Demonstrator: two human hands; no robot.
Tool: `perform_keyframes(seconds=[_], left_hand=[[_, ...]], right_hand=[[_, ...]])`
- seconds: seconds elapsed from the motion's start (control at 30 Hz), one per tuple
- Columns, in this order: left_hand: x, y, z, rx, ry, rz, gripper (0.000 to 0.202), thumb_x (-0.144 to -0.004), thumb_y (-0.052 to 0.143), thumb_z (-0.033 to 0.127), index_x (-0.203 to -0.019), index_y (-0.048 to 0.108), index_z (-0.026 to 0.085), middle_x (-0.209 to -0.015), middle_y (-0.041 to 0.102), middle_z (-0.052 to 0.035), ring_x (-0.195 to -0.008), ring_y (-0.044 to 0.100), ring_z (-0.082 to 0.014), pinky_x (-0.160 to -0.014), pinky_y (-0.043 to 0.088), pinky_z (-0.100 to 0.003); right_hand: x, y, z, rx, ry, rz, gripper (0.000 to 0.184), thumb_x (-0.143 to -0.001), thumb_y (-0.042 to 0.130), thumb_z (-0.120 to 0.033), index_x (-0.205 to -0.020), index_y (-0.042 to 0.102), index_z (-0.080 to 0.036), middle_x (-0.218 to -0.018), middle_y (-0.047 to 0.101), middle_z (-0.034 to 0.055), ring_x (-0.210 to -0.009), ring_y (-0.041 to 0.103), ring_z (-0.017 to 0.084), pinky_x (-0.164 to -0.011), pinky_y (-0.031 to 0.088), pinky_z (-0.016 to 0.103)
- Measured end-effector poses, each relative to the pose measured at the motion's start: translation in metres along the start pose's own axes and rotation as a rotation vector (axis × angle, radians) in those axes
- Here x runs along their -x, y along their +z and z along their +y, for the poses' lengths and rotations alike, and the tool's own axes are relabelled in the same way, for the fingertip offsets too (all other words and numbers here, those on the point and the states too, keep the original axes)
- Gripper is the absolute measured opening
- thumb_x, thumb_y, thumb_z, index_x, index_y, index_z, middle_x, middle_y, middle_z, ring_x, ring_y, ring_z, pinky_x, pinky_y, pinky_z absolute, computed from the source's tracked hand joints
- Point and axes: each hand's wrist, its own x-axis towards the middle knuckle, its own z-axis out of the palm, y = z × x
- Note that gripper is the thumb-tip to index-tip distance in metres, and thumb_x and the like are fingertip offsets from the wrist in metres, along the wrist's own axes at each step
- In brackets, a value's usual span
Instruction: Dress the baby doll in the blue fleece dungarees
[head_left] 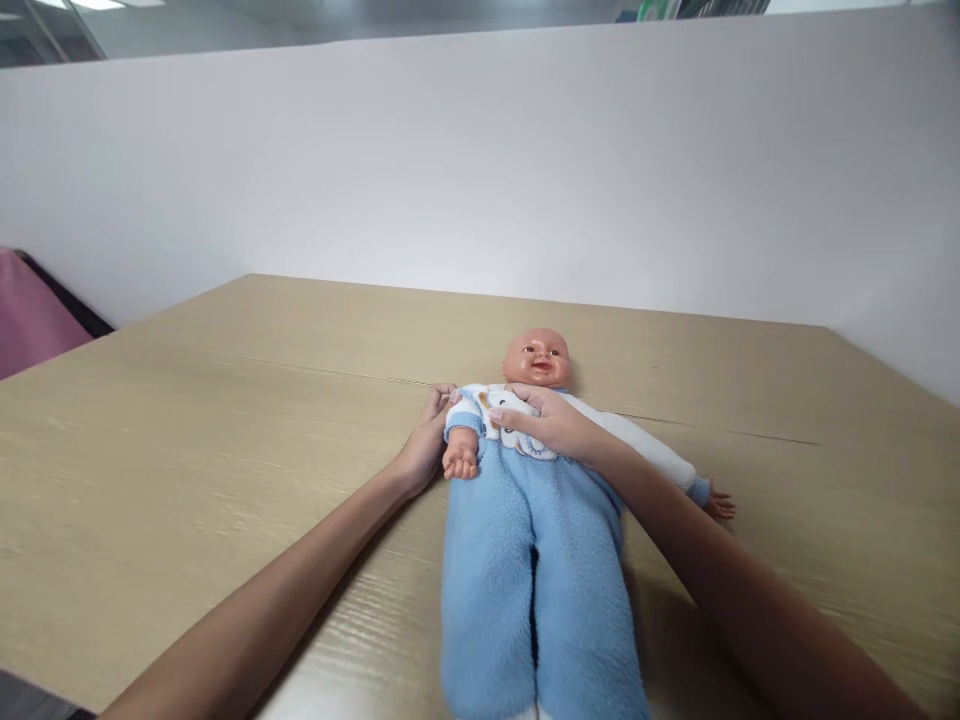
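A bald baby doll point(536, 355) lies on its back on the table, its head at the far end and its legs toward me. It wears a fleecy outfit point(495, 560) with light-blue trousers and a white top that has an animal face on the chest. My left hand point(429, 440) is at the doll's shoulder on the left side, thumb and fingers closed on the white sleeve point(466, 405). Across the chest rests my right hand point(551, 422), its thumb and fingers apart over the animal face. Some of its fingertips are hard to make out.
The pale wooden table point(225, 440) has a thin seam running across it. A white partition point(480, 170) rises behind its far edge. At the far left stands something pink with a dark edge point(37, 315). The doll's other arm point(660, 455) stretches out to the right.
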Motion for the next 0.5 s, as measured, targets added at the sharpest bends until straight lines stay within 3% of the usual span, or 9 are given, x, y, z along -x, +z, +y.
perform_keyframes(seconds=[0.2,0.33,0.5], left_hand=[[-0.034,0.012,0.001,0.026,0.02,-0.063,0.047,-0.081,0.087,0.058,-0.101,0.059,0.026,-0.088,0.063,0.0022,-0.074,0.059,-0.016,-0.068,0.049,-0.029],[-0.051,0.016,-0.003,0.012,0.006,-0.112,0.045,-0.073,0.091,0.052,-0.094,0.065,0.021,-0.093,0.068,-0.0027,-0.078,0.061,-0.0185,-0.073,0.051,-0.032],[-0.062,0.005,-0.011,-0.04,0.038,-0.109,0.045,-0.071,0.093,0.054,-0.087,0.068,0.02,-0.091,0.068,-0.0046,-0.085,0.06,-0.0221,-0.079,0.052,-0.034]], right_hand=[[0.0,-0.006,0.007,-0.141,0.041,0.003,0.041,-0.089,0.082,-0.06,-0.1,0.072,-0.022,-0.092,0.07,-0.0003,-0.082,0.062,0.018,-0.073,0.048,0.027],[0.0,-0.011,0.016,-0.302,0.087,0.002,0.042,-0.085,0.087,-0.056,-0.106,0.073,-0.022,-0.092,0.073,-0.0015,-0.079,0.064,0.016,-0.072,0.047,0.025],[-0.002,-0.012,0.021,-0.392,0.096,0.012,0.039,-0.081,0.092,-0.045,-0.107,0.075,-0.023,-0.091,0.076,-0.0028,-0.078,0.065,0.014,-0.071,0.046,0.023]])
